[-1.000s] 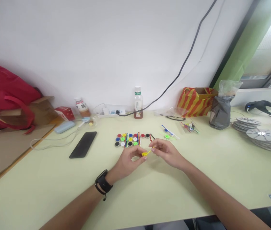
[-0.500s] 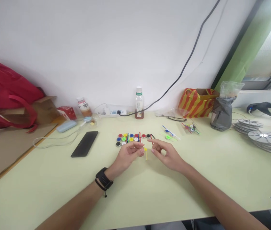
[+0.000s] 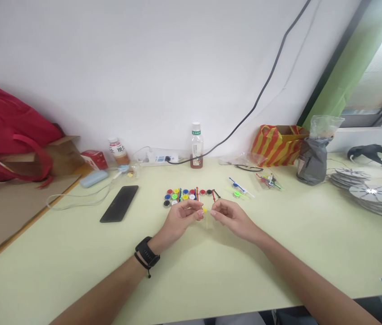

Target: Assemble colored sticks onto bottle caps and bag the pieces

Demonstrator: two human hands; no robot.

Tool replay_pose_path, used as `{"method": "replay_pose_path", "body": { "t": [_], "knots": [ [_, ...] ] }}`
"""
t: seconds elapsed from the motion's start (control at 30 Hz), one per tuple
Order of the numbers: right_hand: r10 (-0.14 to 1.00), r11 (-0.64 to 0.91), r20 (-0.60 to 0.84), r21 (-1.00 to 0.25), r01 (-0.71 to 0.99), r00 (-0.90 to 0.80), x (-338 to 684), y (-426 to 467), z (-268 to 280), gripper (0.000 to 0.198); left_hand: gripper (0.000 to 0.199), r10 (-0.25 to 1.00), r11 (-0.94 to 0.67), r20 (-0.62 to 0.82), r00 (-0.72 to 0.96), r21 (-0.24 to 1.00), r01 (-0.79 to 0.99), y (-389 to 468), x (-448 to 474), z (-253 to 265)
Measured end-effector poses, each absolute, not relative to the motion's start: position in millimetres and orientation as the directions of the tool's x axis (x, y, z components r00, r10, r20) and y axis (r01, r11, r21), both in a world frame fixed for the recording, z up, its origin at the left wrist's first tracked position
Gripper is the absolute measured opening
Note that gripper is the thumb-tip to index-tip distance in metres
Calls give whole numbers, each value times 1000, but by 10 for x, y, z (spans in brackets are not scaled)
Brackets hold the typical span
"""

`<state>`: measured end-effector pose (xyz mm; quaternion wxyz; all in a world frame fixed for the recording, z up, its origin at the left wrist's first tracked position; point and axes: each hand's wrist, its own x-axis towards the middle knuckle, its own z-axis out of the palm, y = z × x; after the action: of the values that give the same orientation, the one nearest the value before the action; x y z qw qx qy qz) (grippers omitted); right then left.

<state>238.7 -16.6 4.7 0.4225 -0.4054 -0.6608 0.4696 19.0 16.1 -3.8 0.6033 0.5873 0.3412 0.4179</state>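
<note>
My left hand (image 3: 180, 219) pinches a small yellow plastic piece (image 3: 205, 210) between thumb and fingertips. A thin yellow stick hangs down from it, blurred. Close by on the right, my right hand (image 3: 233, 219) has its thumb and fingers drawn together; whatever they hold, if anything, is too small to make out. Just beyond the hands lie rows of round coloured discs (image 3: 186, 197), with several thin arrow-shaped pointers among them, including a red pointer (image 3: 196, 193) and a black pointer (image 3: 216, 193). The hands partly cover the nearest pieces.
A black phone (image 3: 119, 203) lies left of the discs. Behind them stands a bottle (image 3: 196, 151). A blue arrow (image 3: 237, 183) and a bag of coloured pointers (image 3: 270, 181) lie to the right. Stacked grey discs (image 3: 373, 194) are at far right.
My right hand's forefinger has curled down to the thumb, and its fingertips have come slightly nearer the yellow piece. The left hand has barely moved.
</note>
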Motion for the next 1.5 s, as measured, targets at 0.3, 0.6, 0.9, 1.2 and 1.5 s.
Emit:
{"method": "replay_pose_path", "body": {
  "t": [0.3,0.6,0.9,1.2,1.5],
  "knots": [
    [916,260,171,-942,212,-362,2376,-170,-17,29,29,868,-70,90,489,996,-58,146,183,-82],
    [923,260,203,-955,141,-326,2344,-188,-21,25,30,846,-92,101,524,995,-44,98,207,-54],
    [798,495,602,-693,524,43,2666,-53,81,20,39,818,-255,55,573,927,275,90,168,-67],
    [947,258,309,-553,792,-93,3038,112,-108,20,26,783,-335,67,618,883,328,78,159,-55],
    [981,155,183,-567,809,-60,3151,246,-235,17,26,765,-340,59,641,883,324,73,159,-44]
  ]
}}
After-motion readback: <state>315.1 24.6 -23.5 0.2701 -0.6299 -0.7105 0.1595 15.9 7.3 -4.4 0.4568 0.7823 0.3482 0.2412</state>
